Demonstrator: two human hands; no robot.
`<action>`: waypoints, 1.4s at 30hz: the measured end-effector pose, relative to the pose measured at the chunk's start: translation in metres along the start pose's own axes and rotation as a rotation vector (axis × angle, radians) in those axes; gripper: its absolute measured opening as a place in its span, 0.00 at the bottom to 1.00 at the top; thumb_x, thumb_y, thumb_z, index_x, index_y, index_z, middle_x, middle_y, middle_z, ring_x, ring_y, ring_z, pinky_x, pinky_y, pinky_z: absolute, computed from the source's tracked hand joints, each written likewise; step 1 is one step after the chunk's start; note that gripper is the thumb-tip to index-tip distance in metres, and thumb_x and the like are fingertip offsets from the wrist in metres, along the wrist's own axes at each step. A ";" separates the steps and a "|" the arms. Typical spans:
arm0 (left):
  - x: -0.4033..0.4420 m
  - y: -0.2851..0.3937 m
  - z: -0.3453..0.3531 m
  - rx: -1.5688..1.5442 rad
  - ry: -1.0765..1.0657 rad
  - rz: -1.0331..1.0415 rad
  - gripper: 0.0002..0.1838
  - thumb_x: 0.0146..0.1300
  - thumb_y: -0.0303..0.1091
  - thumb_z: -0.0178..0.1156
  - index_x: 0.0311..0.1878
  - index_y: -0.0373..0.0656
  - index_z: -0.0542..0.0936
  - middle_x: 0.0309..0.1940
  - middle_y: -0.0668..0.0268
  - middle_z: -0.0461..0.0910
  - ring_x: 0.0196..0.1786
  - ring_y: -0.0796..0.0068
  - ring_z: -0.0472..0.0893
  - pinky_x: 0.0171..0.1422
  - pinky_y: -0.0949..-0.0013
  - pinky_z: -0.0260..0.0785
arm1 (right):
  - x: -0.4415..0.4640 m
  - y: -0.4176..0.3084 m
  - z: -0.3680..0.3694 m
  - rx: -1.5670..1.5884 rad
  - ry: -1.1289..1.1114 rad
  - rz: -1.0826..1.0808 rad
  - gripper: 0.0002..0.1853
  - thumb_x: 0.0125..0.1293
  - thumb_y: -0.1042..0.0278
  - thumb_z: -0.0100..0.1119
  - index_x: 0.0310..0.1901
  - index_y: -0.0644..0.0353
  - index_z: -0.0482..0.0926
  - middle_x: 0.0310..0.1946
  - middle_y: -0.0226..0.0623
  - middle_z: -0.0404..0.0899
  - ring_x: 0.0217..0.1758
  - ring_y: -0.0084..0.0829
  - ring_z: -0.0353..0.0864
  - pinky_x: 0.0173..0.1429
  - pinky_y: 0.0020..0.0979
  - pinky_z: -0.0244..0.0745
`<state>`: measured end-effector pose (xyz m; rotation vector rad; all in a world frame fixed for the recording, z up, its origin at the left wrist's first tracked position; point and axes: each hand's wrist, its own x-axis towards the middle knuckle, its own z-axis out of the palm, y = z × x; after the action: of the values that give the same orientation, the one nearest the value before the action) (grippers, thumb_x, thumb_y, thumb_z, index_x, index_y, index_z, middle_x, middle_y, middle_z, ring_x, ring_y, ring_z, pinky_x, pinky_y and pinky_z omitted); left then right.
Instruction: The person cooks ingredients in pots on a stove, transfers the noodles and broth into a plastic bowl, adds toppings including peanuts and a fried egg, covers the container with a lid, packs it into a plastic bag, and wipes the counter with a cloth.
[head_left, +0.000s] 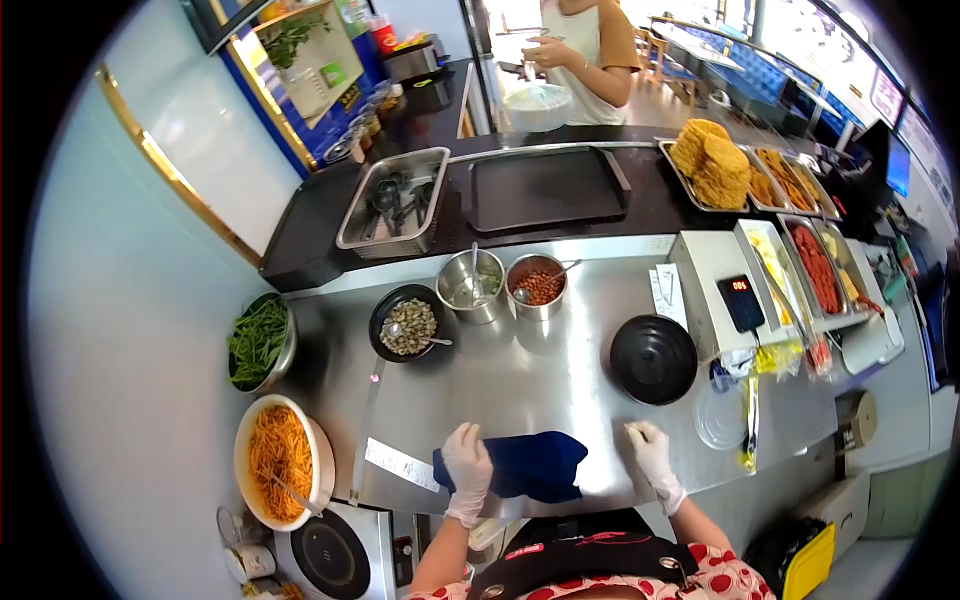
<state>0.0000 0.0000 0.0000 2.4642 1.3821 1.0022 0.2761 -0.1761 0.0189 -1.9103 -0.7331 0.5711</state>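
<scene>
A dark blue cloth (530,466) lies bunched on the steel worktop (500,390) near its front edge. My left hand (467,465), in a thin whitish glove, is closed on the cloth's left end. To the right of the cloth, and apart from it, my right hand (652,462) rests at the worktop edge, gloved as well. Its fingers are curled in, and nothing shows in them. A white paper slip (402,464) lies just left of my left hand. Beyond my right hand stands an empty black bowl (654,359).
A bowl of clams (408,325), a pot of peanuts (540,288) and another steel pot (471,287) line the back. Shredded orange food (280,465) and greens (257,342) stand left. Trays of fried food (712,165) sit right. Across the counter stands a person (590,60).
</scene>
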 end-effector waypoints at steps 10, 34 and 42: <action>-0.026 0.118 0.061 -0.111 -0.140 0.071 0.12 0.54 0.29 0.61 0.43 0.41 0.80 0.42 0.60 0.78 0.45 0.57 0.76 0.49 0.57 0.67 | 0.009 0.035 -0.064 -0.095 -0.183 -0.181 0.06 0.60 0.70 0.59 0.36 0.62 0.83 0.33 0.43 0.82 0.38 0.44 0.81 0.44 0.35 0.76; -0.072 0.162 0.098 -0.009 -0.251 0.132 0.16 0.54 0.33 0.62 0.45 0.37 0.76 0.47 0.52 0.76 0.53 0.50 0.73 0.58 0.53 0.65 | -0.079 0.081 -0.191 -0.261 -0.190 -0.269 0.07 0.61 0.67 0.56 0.35 0.60 0.81 0.33 0.41 0.78 0.39 0.44 0.78 0.45 0.38 0.74; -0.229 0.214 -0.009 -0.381 -0.117 -0.338 0.13 0.61 0.33 0.56 0.48 0.39 0.77 0.46 0.54 0.78 0.50 0.51 0.76 0.56 0.59 0.68 | -0.156 0.075 -0.152 -0.260 -0.681 -0.325 0.05 0.61 0.75 0.57 0.34 0.64 0.82 0.31 0.45 0.80 0.37 0.44 0.81 0.42 0.35 0.75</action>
<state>0.0642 -0.3063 -0.0127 1.9080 1.3610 0.9248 0.2848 -0.4057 0.0260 -1.7634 -1.5856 0.9661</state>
